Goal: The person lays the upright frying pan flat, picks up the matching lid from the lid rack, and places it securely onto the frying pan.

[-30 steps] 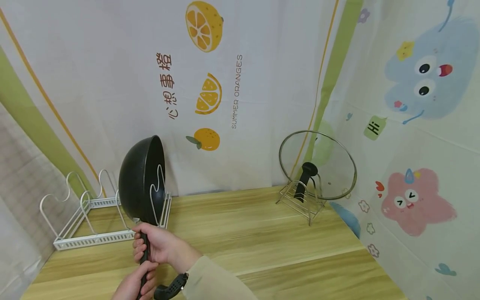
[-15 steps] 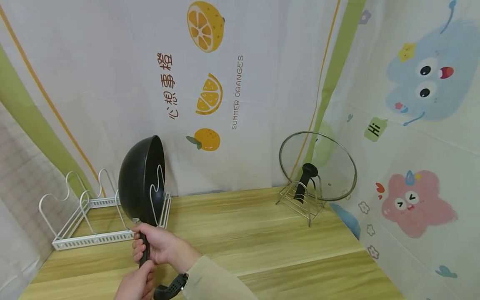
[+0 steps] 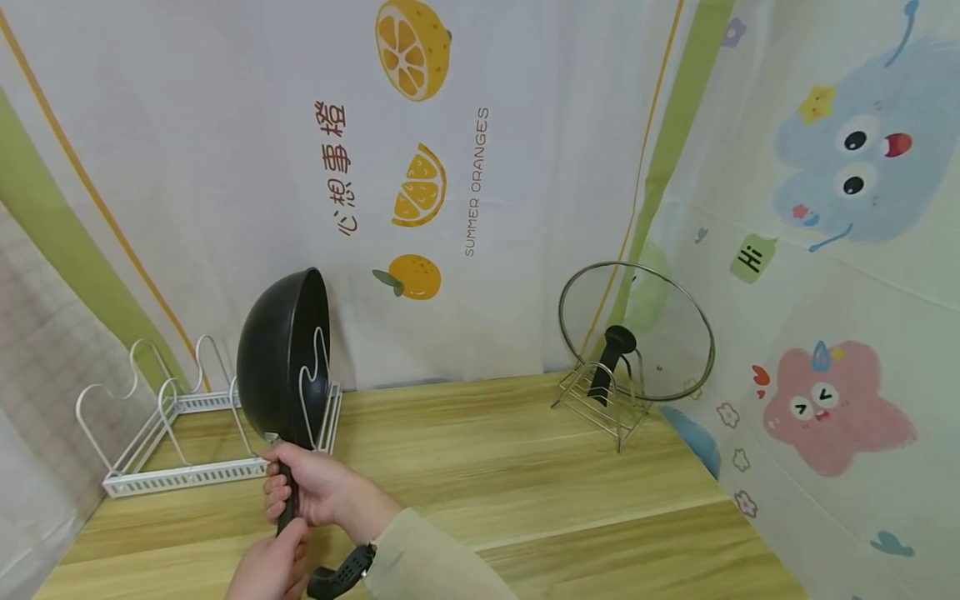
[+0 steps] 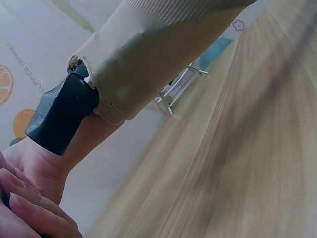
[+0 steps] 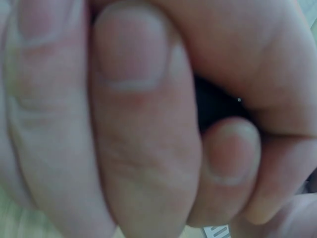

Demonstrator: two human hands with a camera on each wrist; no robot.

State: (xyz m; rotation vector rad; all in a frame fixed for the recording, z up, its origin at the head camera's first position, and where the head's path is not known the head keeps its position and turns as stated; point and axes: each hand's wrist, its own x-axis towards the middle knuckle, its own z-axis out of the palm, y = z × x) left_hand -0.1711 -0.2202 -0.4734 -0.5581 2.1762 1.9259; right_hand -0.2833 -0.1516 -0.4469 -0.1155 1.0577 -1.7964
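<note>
A black wok (image 3: pixel 270 358) stands on its side in a white wire pan rack (image 3: pixel 187 478), its open face toward the right and its handle (image 3: pixel 287 518) pointing toward me. My right hand (image 3: pixel 311 487) grips the handle close to the wok, fingers curled round it. Just below, my left hand (image 3: pixel 270 567) holds the lower part of the handle and hides its end. In the right wrist view, curled fingers (image 5: pixel 143 119) fill the picture, with a bit of dark handle (image 5: pixel 218 106) between them. Left-hand fingers (image 4: pixel 34 213) show at the lower left of the left wrist view.
At the back right, a glass lid (image 3: pixel 675 333) with a black knob (image 3: pixel 619 338) leans in a small wire stand (image 3: pixel 618 429). White printed cloth (image 3: pixel 517 317) hangs behind the wooden tabletop (image 3: pixel 480 467). Other slots of the pan rack lie left of the wok.
My left hand has shifted slightly on the handle, covering its lower end that showed earlier. The wok and my right hand stay in place.
</note>
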